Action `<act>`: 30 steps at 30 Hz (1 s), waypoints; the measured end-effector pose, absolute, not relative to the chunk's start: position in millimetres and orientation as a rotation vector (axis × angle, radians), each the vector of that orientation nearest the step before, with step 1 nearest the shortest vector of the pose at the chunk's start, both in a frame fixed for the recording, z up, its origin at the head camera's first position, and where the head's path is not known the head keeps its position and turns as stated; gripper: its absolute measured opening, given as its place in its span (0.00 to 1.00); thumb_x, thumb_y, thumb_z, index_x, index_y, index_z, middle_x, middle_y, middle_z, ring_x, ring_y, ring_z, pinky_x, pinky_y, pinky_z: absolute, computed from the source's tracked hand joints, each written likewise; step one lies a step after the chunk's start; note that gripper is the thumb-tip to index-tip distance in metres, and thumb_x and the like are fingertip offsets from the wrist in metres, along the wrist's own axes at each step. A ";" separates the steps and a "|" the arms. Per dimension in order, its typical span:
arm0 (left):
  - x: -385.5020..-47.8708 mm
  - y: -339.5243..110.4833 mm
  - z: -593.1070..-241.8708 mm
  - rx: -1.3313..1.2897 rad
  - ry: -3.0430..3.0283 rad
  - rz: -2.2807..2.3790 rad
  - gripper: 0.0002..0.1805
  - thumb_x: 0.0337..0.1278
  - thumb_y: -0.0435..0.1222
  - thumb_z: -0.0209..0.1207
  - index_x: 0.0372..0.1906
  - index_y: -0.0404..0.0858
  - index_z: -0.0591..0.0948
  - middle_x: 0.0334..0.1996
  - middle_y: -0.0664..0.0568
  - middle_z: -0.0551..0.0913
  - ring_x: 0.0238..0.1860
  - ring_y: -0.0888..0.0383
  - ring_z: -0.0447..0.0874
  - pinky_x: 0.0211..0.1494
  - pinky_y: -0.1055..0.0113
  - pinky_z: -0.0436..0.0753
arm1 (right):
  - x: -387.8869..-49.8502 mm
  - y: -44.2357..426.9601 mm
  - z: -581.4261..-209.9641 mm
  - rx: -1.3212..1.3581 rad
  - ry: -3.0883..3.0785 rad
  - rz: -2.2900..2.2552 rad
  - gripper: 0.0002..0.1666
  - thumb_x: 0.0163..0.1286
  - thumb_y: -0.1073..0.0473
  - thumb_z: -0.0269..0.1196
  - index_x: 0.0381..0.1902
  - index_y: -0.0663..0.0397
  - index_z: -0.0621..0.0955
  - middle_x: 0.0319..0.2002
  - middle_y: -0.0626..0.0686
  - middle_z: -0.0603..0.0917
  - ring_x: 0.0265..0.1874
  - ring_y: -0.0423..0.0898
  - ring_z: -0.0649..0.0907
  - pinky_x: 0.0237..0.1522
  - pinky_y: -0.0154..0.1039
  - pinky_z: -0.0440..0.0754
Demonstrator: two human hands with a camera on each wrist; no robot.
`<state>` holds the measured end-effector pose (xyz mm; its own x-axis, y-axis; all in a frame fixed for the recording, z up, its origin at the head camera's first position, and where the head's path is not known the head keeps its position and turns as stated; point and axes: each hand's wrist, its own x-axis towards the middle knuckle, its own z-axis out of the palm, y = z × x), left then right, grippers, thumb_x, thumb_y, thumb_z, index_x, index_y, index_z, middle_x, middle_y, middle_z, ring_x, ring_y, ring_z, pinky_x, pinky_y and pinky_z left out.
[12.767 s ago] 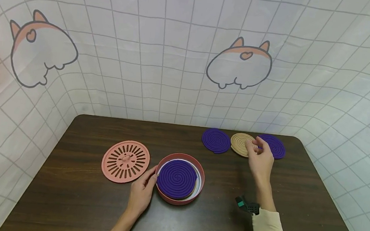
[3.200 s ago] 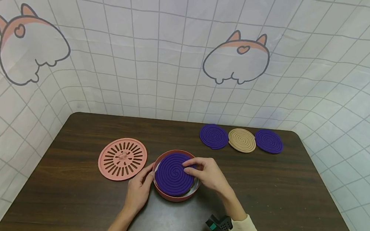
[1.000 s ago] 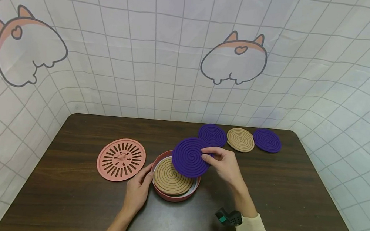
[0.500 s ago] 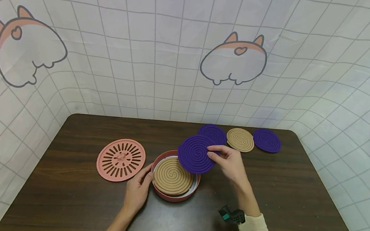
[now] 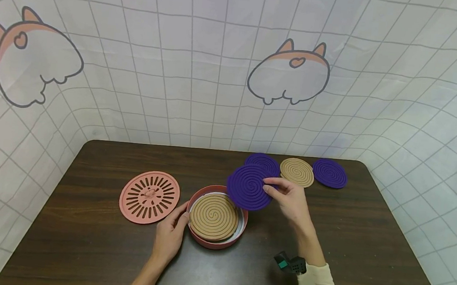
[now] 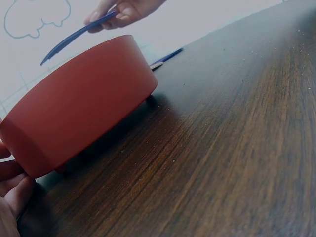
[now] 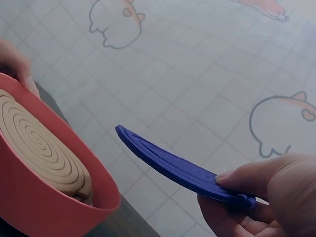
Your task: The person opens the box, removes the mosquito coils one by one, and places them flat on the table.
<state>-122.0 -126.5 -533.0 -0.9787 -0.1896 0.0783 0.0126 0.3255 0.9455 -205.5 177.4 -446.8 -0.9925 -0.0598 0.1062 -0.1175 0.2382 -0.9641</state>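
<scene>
My right hand (image 5: 294, 203) pinches a purple mosquito coil (image 5: 249, 188) between thumb and fingers. That coil is raised and tilted, overlapping the far right rim of a round red mosquito coil box (image 5: 240, 235) in the head view. Inside the box a tan mosquito coil (image 5: 213, 216) lies uppermost on a pale lining; what lies under it is hidden. My left hand (image 5: 169, 235) holds the box by its left wall, and the left wrist view shows fingers and thumb at the wall's edge. In the right wrist view the held coil (image 7: 173, 168) is apart from the box (image 7: 54, 212).
A pink slotted lid (image 5: 150, 197) lies left of the box. Along the table's back edge rest a purple coil (image 5: 263, 160), partly covered by the held one, a tan coil (image 5: 297, 172) and another purple coil (image 5: 330, 173). A tiled-pattern curtain (image 5: 200, 89) surrounds the dark wooden table (image 5: 367, 247).
My right hand has lifted the purple coil out of the box and moved it right and away from me, baring the tan coil. My left hand has stayed at the box.
</scene>
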 end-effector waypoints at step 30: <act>-121.8 -130.1 -538.9 0.119 -2.410 -1.704 0.20 0.75 0.43 0.53 0.65 0.46 0.79 0.61 0.52 0.83 0.62 0.57 0.81 0.62 0.67 0.79 | -208.8 195.4 -459.5 -0.042 -2.427 1.898 0.19 0.66 0.60 0.69 0.52 0.65 0.85 0.42 0.41 0.82 0.32 0.32 0.79 0.36 0.29 0.79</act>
